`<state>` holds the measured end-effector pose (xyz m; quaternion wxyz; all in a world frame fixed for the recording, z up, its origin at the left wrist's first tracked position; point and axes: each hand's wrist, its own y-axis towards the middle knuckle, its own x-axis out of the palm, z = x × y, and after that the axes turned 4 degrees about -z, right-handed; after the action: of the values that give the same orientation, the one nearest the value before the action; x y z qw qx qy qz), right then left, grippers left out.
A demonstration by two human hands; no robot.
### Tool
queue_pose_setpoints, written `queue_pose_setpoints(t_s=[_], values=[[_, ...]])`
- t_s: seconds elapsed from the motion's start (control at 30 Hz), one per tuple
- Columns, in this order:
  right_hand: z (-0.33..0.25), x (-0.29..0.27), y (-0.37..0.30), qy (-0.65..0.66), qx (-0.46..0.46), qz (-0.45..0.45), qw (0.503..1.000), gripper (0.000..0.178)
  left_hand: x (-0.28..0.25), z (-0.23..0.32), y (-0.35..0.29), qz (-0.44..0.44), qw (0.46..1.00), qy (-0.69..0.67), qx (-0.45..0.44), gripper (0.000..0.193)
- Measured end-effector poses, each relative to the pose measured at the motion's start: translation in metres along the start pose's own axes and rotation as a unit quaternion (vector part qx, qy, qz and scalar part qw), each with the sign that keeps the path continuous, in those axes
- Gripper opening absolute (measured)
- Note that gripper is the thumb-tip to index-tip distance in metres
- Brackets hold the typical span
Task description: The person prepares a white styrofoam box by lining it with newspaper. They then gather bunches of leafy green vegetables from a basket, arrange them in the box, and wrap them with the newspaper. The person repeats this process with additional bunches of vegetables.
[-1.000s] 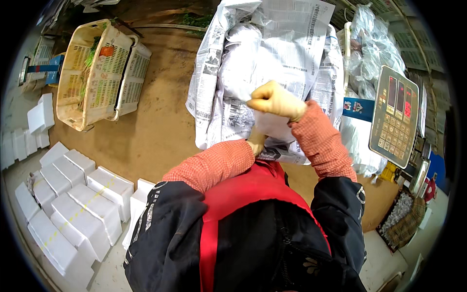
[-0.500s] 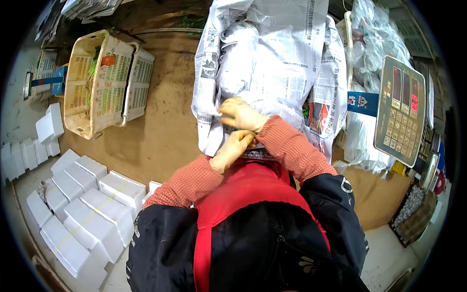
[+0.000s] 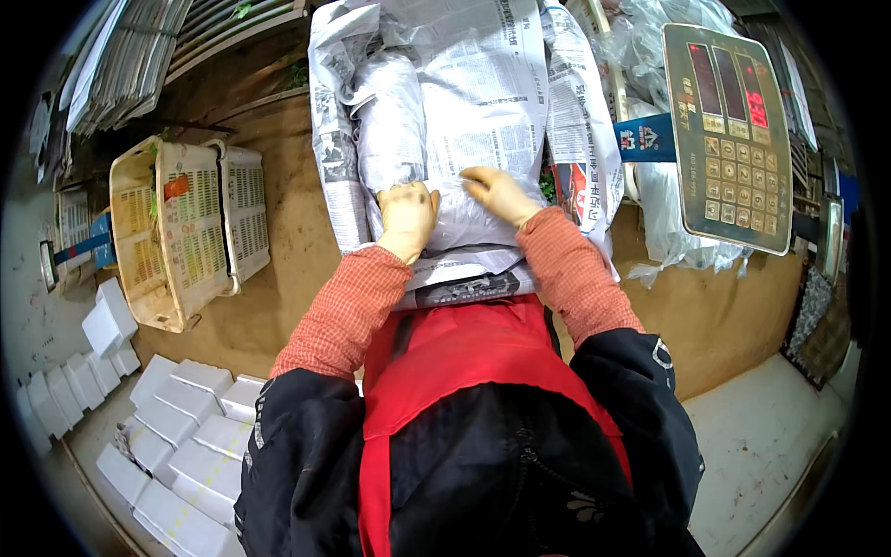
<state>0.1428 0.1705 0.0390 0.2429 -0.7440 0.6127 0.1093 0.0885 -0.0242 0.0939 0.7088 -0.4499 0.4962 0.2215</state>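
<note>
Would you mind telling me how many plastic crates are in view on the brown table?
2. Both lie left of the person's hands: a cream crate tipped on its side, and a whiter crate nested against its right. Others may be hidden.

Wrapped inside the newspaper bundle (image 3: 436,139): contents wholly hidden, only a glimpse of green at its right side. Under the left hand (image 3: 406,215) and right hand (image 3: 499,193): palms and some fingertips unseen against the paper. Cut off at the upper edge: the stack of newspapers (image 3: 130,65). Partly out of sight behind the scale's keypad panel (image 3: 729,139): crumpled plastic bags (image 3: 664,200). Too small to make out: what lies in the tilted basket (image 3: 181,237)
</note>
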Motion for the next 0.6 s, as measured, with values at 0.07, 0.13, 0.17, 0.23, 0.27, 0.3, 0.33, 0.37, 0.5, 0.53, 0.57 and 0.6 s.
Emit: queue_pose_setpoints(t_s=[0.07, 0.13, 0.17, 0.23, 0.27, 0.3, 0.33, 0.37, 0.5, 0.53, 0.57, 0.6], values=[[0.022, -0.026, 0.007, -0.056, 0.091, 0.051, 0.993, 0.031, -0.002, 0.013, -0.004, 0.068, 0.993, 0.073, 0.065, 0.047], [0.036, -0.046, 0.009, -0.107, 0.154, 0.049, 0.981, 0.030, -0.002, 0.035, -0.010, 0.122, 0.977, 0.090, 0.152, 0.055], [0.037, -0.053, 0.009, -0.117, 0.222, 0.034, 0.967, 0.030, -0.002, 0.049, -0.010, 0.077, 0.975, 0.092, 0.186, 0.055], [0.029, -0.065, 0.001, -0.098, 0.219, 0.108, 0.965, 0.028, 0.001, 0.078, -0.007, 0.021, 0.976, 0.082, 0.200, 0.052], [0.021, -0.071, -0.008, -0.044, 0.179, 0.171, 0.968, 0.027, 0.003, 0.091, -0.005, 0.014, 0.975, 0.068, 0.212, 0.049], [0.009, -0.077, -0.019, 0.007, 0.136, 0.232, 0.963, 0.026, 0.004, 0.103, -0.001, 0.010, 0.976, 0.010, 0.218, 0.040], [-0.002, -0.086, -0.031, 0.051, 0.123, 0.261, 0.956, 0.026, 0.008, 0.114, 0.002, 0.044, 0.964, 0.019, 0.263, 0.035], [-0.012, -0.094, -0.043, 0.088, 0.070, 0.295, 0.949, 0.025, 0.010, 0.123, 0.006, 0.141, 0.943, 0.017, 0.301, 0.031], [-0.042, -0.114, -0.078, 0.188, 0.119, 0.346, 0.911, 0.024, 0.027, 0.160, 0.047, 0.008, 0.939, 0.042, 0.341, 0.032], [-0.046, -0.113, -0.086, 0.190, 0.138, 0.345, 0.909, 0.024, 0.036, 0.170, 0.055, -0.025, 0.937, 0.049, 0.344, 0.033], [-0.048, -0.109, -0.092, 0.187, 0.162, 0.347, 0.905, 0.024, 0.047, 0.180, 0.062, -0.081, 0.931, 0.059, 0.350, 0.035], [-0.050, -0.102, -0.095, 0.206, 0.165, 0.344, 0.901, 0.024, 0.059, 0.190, 0.068, -0.084, 0.937, 0.077, 0.332, 0.035]])
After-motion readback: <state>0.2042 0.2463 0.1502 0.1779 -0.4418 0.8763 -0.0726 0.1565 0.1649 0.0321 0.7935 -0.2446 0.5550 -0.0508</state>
